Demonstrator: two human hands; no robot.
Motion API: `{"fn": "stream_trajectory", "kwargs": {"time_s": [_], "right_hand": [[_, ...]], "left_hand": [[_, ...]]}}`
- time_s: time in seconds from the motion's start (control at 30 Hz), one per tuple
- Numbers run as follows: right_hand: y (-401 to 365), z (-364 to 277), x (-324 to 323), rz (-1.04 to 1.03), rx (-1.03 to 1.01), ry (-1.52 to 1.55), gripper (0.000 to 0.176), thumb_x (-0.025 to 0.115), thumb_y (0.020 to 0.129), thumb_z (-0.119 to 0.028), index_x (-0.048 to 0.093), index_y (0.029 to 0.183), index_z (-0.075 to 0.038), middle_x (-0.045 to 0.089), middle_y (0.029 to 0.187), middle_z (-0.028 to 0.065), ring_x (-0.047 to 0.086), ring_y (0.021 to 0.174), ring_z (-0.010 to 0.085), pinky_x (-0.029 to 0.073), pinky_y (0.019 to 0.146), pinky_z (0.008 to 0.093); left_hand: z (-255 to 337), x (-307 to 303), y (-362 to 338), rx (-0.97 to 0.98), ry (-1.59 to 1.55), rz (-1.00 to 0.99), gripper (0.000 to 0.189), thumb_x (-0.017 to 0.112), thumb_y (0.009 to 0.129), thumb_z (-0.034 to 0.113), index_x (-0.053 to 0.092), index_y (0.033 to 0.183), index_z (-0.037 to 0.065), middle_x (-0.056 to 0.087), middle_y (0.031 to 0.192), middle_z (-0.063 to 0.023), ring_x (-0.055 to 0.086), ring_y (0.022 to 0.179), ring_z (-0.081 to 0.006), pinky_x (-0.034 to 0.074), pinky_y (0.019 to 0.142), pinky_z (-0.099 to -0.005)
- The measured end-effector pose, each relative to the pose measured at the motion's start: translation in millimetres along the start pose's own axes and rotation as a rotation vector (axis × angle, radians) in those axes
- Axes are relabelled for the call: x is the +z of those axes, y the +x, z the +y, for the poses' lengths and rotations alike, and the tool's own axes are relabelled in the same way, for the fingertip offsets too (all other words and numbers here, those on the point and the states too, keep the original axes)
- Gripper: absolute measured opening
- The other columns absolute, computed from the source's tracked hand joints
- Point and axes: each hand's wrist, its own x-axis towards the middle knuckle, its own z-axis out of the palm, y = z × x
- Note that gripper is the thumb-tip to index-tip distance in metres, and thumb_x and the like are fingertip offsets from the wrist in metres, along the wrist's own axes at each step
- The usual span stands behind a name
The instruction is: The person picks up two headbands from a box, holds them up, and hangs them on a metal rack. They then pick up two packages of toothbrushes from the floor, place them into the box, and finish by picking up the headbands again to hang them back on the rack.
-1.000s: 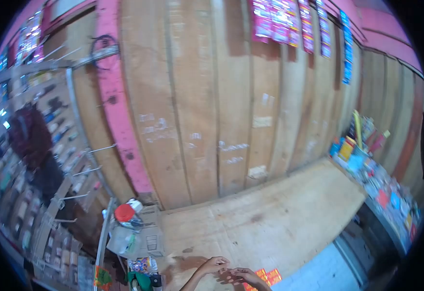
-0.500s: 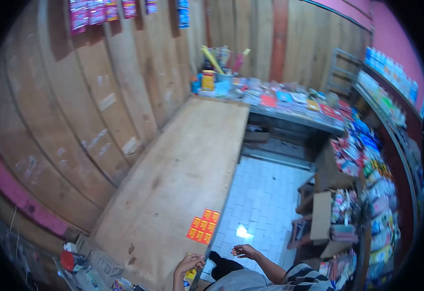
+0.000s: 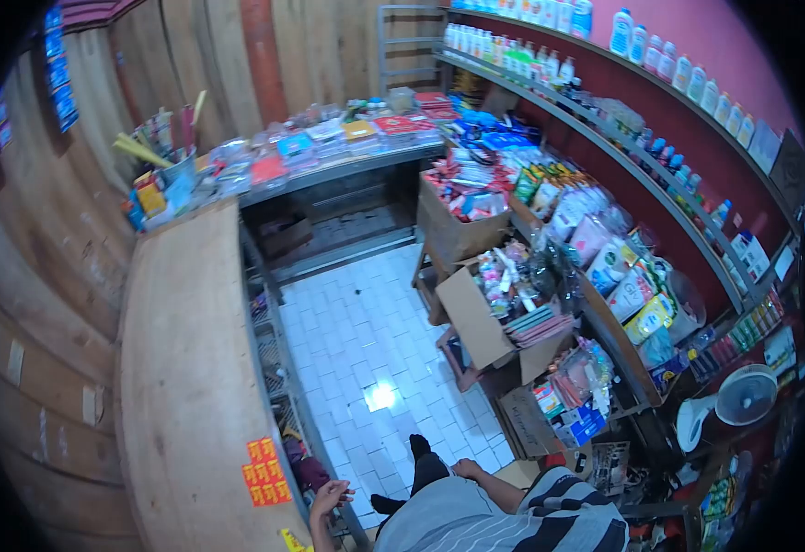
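Turned right since a second ago, the view has left the plank wall for the shop aisle, and the two hands that met over the desk (image 3: 182,368) have parted. The left hand (image 3: 329,498) rests at the desk's front edge, fingers loosely spread and nothing seen in it. The right hand (image 3: 466,469) lies by the knee of the person in the striped shirt, too small to tell whether it is spread or curled.

A sheet of red and orange stickers (image 3: 264,472) lies flat on the wood just beside the left hand, not touching it. A yellow scrap (image 3: 294,540) sits nearer still, at the desk's corner.

Beyond the white tiled floor (image 3: 366,340), an open cardboard box (image 3: 476,317) tilts toward the aisle, packed with small wrapped goods and a stack of flat packets. It seems angled so that its stock faces anyone passing. A second box (image 3: 453,216) behind it holds red and white packets. A white fan (image 3: 743,397) stands low on the right.

At the far end, a grey metal desk (image 3: 329,173) carries rows of flat packets, and a tub (image 3: 177,167) at the corner holds upright sticks. Bottles (image 3: 646,57) line the top wall shelf.
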Motion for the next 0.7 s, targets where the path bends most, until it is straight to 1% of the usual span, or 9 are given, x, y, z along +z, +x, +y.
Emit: {"fn": "stream_trajectory", "kwargs": {"time_s": [0.1, 0.17, 0.23, 0.3, 0.37, 0.43, 0.53, 0.63, 0.7], "right_hand": [[37, 29, -15, -0.116, 0.023, -0.152, 0.044, 0.053, 0.086, -0.040, 0.069, 0.106, -0.004, 0.068, 0.108, 0.0219, 0.065, 0.102, 0.0373, 0.053, 0.087, 0.0449], [42, 30, -56, -0.299, -0.148, -0.307, 0.037, 0.052, 0.085, -0.034, 0.070, 0.097, -0.004, 0.069, 0.100, 0.0205, 0.067, 0.089, 0.0372, 0.055, 0.077, 0.0439], [119, 66, -54, -0.399, -0.700, -0.929, 0.037, 0.050, 0.084, -0.033, 0.070, 0.093, -0.004, 0.070, 0.096, 0.0192, 0.067, 0.082, 0.0361, 0.054, 0.074, 0.0430], [88, 32, -117, -0.166, -0.301, -0.263, 0.032, 0.053, 0.082, -0.031, 0.070, 0.091, -0.005, 0.071, 0.096, 0.0167, 0.068, 0.084, 0.0348, 0.054, 0.075, 0.0449], [99, 29, -138, 0.192, -0.201, 0.092, 0.027, 0.064, 0.079, -0.032, 0.071, 0.096, -0.012, 0.072, 0.093, 0.0134, 0.069, 0.088, 0.0327, 0.054, 0.080, 0.0437], [112, 19, -163, 0.306, -0.018, 0.285, 0.030, 0.064, 0.081, -0.036, 0.070, 0.098, -0.012, 0.073, 0.092, 0.0133, 0.070, 0.088, 0.0298, 0.054, 0.082, 0.0401], [122, 7, -198, 0.120, 0.083, 0.619, 0.035, 0.061, 0.084, -0.038, 0.069, 0.108, -0.015, 0.069, 0.108, 0.0195, 0.065, 0.105, 0.0360, 0.051, 0.092, 0.0432], [151, 19, -190, 0.181, 0.076, 0.466, 0.036, 0.059, 0.083, -0.038, 0.070, 0.106, -0.012, 0.069, 0.109, 0.0200, 0.065, 0.104, 0.0350, 0.051, 0.091, 0.0423], [160, 20, -185, 0.205, 0.125, 0.324, 0.030, 0.063, 0.081, -0.033, 0.070, 0.100, -0.011, 0.072, 0.097, 0.0137, 0.069, 0.088, 0.0253, 0.053, 0.083, 0.0368]], "left_hand": [[-6, 7, 41, -0.179, 0.067, -0.040, 0.038, 0.058, 0.097, 0.041, 0.061, 0.112, 0.006, 0.072, 0.098, -0.0065, 0.068, 0.076, -0.0126, 0.046, 0.056, -0.0234], [-24, 7, 69, -0.236, 0.167, -0.043, 0.039, 0.054, 0.099, 0.042, 0.061, 0.110, 0.006, 0.072, 0.096, -0.0052, 0.068, 0.075, -0.0128, 0.046, 0.055, -0.0241], [-35, -2, 94, -0.392, 0.143, -0.015, 0.036, 0.058, 0.097, 0.041, 0.064, 0.108, 0.008, 0.072, 0.095, -0.0046, 0.070, 0.076, -0.0156, 0.056, 0.066, -0.0317], [-58, -22, 134, -0.531, 0.271, -0.024, 0.033, 0.056, 0.098, 0.035, 0.064, 0.109, 0.005, 0.072, 0.098, -0.0071, 0.071, 0.077, -0.0188, 0.058, 0.064, -0.0341], [-54, -31, 144, -0.531, 0.291, -0.019, 0.031, 0.054, 0.098, 0.032, 0.065, 0.108, 0.005, 0.073, 0.098, -0.0085, 0.071, 0.076, -0.0193, 0.057, 0.060, -0.0323], [-34, -27, 164, -0.608, 0.469, -0.057, 0.030, 0.053, 0.098, 0.031, 0.064, 0.109, 0.005, 0.072, 0.097, -0.0095, 0.071, 0.075, -0.0196, 0.056, 0.057, -0.0301], [26, -10, 198, -0.558, 0.514, -0.005, 0.033, 0.059, 0.095, 0.035, 0.063, 0.107, 0.005, 0.072, 0.092, -0.0077, 0.069, 0.073, -0.0183, 0.053, 0.058, -0.0314], [90, 8, 252, -0.441, 0.498, 0.007, 0.034, 0.063, 0.092, 0.036, 0.063, 0.106, 0.005, 0.073, 0.092, -0.0089, 0.069, 0.071, -0.0190, 0.052, 0.058, -0.0326], [135, 23, 289, -0.334, 0.514, -0.026, 0.035, 0.064, 0.091, 0.037, 0.063, 0.107, 0.005, 0.073, 0.093, -0.0106, 0.069, 0.070, -0.0202, 0.051, 0.056, -0.0321]]}}
